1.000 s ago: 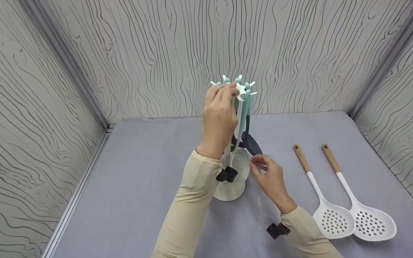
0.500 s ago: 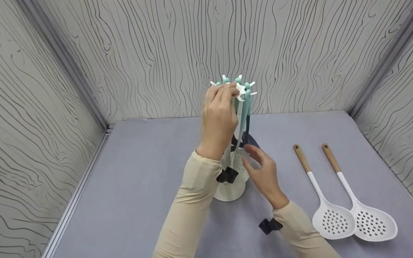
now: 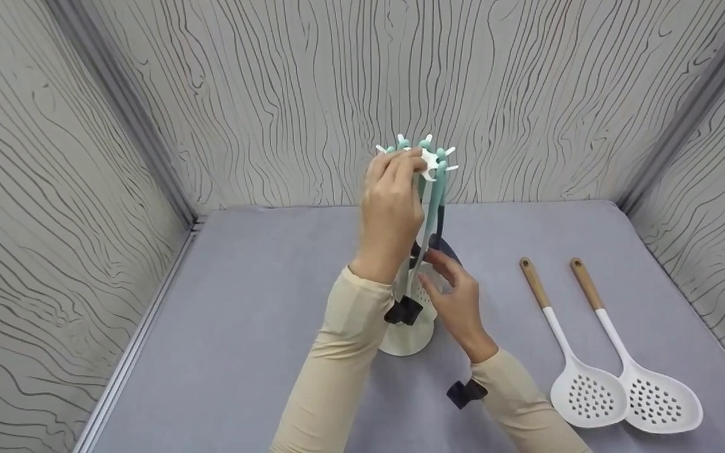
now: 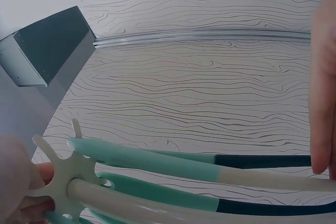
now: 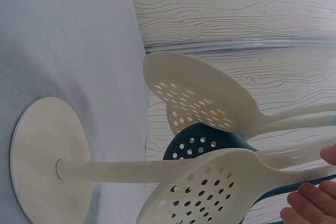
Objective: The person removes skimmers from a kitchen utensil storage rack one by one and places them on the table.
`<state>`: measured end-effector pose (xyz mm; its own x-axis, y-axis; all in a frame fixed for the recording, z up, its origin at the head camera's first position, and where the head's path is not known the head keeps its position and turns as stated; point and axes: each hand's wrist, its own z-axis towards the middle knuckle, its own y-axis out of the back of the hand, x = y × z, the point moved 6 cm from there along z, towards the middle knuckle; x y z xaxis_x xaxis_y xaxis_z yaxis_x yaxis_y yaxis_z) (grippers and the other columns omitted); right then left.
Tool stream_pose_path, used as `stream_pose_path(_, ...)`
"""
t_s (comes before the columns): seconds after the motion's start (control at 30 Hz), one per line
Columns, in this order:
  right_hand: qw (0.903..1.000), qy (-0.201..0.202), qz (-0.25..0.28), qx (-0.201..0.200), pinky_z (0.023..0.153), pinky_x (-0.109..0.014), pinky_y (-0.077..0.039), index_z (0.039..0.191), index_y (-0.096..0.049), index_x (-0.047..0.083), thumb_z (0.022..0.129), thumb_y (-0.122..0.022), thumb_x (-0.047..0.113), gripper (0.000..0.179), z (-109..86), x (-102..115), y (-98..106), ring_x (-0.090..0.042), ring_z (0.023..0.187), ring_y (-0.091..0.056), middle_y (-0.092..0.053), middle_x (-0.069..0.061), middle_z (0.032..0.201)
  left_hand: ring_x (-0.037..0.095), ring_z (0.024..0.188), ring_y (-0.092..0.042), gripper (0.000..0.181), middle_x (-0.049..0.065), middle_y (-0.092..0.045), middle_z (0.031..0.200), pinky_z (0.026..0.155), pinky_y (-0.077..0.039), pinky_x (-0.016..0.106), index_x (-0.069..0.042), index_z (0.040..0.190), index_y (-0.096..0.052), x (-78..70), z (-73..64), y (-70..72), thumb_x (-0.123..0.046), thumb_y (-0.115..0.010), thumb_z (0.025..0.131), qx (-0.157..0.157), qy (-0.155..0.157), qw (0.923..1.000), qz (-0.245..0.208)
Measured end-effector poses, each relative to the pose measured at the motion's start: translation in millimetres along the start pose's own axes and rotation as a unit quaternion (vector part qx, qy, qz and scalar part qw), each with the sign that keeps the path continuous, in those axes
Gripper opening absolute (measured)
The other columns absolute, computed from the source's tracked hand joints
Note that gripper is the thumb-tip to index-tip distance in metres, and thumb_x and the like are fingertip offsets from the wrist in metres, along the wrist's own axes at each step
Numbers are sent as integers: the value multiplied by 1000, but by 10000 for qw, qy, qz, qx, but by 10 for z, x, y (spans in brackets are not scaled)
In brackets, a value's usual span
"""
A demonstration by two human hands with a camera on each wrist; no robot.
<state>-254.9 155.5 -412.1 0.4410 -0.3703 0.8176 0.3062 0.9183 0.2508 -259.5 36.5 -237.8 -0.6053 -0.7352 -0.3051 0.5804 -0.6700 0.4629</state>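
Note:
Above the table, my left hand (image 3: 391,204) grips the white, spoked top (image 3: 429,165) of a utensil stand, fingers bent over its hooks. Green-handled utensils (image 4: 152,160) hang around the central pole, some with cream shafts and some with dark blue ones. Lower down, my right hand (image 3: 460,302) is at the neck of a hanging cream skimmer (image 5: 244,166). Its fingers and thumb stand loosely apart on either side of that neck in the right wrist view. Behind are another cream perforated utensil (image 5: 184,74) and a dark blue perforated one (image 5: 202,135). The stand's round base (image 3: 408,341) sits on the cloth.
Two white skimmers with wooden handles lie to the right, the left skimmer (image 3: 567,355) overlapping the head of the right skimmer (image 3: 664,396). A grey cloth (image 3: 243,314) covers the table. Wood-patterned panels (image 3: 312,100) enclose the back and sides.
My right hand has moved left, from beside the dark blue utensil to the cream skimmer's neck. My left hand keeps its hold on the stand's top. The head view has shifted slightly.

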Motion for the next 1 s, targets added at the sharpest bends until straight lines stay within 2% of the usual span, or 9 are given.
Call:
stream_pose_path(0.2, 9989, -59, 453, -74, 97, -7, -47, 118, -60, -8, 85, -67, -1, 35, 24, -53, -18, 2, 106, -63, -66, -24, 116, 20, 113, -59, 18, 4, -71, 116, 115, -41, 33, -7, 96, -63, -3, -7, -15, -1, -46, 95, -17, -21, 10000, 2)
stream_pose_path(0.27, 9986, -58, 530, -71, 96, -9, -49, 118, -60, -9, 85, -67, -1, 34, 28, -65, -27, 8, 104, -61, -66, -25, 115, 20, 112, -59, 19, 4, -71, 116, 113, -42, 33, -7, 96, -64, -6, -8, -10, 0, -46, 95, -35, -38, 10000, -2)
stream_pose_path(0.33, 9987, -67, 508, -52, 96, -13, -51, 117, -60, -9, 86, -66, -1, 33, 32, -74, -41, 3, 104, -63, -66, -24, 114, 20, 112, -59, 19, 4, -71, 116, 111, -44, 31, -7, 96, -64, -7, -11, -4, 0, -47, 95, -65, -65, 10000, 32)
stream_pose_path(0.53, 9997, -8, 232, -124, 93, -34, -57, 112, -63, -9, 85, -68, -1, 29, 47, -107, -75, -32, 102, -67, -66, -23, 107, 20, 111, -59, 17, 4, -71, 115, 109, -45, 30, -7, 97, -64, 0, -10, -12, -1, -48, 95, -113, -74, 9999, 57)
stream_pose_path(0.63, 9996, 19, 213, -184, 91, -30, -58, 109, -64, -8, 85, -68, 0, 26, 53, -122, -79, -30, 99, -68, -67, -21, 103, 20, 111, -59, 17, 5, -71, 115, 109, -45, 30, -7, 96, -64, 1, -10, -18, -1, -48, 95, -112, -71, 9999, 43)
stream_pose_path(0.87, 9990, 156, 227, -351, 85, -9, -54, 103, -66, -9, 85, -68, 0, 21, 57, -118, -74, -19, 92, -69, -69, -24, 98, 20, 112, -59, 17, 5, -71, 115, 110, -45, 30, -6, 97, -64, 6, -12, -13, -1, -48, 94, -87, -20, 10000, 12)
stream_pose_path(1.0, 9983, 179, 413, -363, 82, -7, -53, 100, -66, -10, 84, -68, -2, 19, 53, -116, -77, -9, 90, -68, -68, -26, 96, 21, 112, -59, 17, 5, -71, 115, 111, -44, 30, -6, 97, -65, 3, -9, -20, -2, -49, 94, -47, 11, 10000, -6)
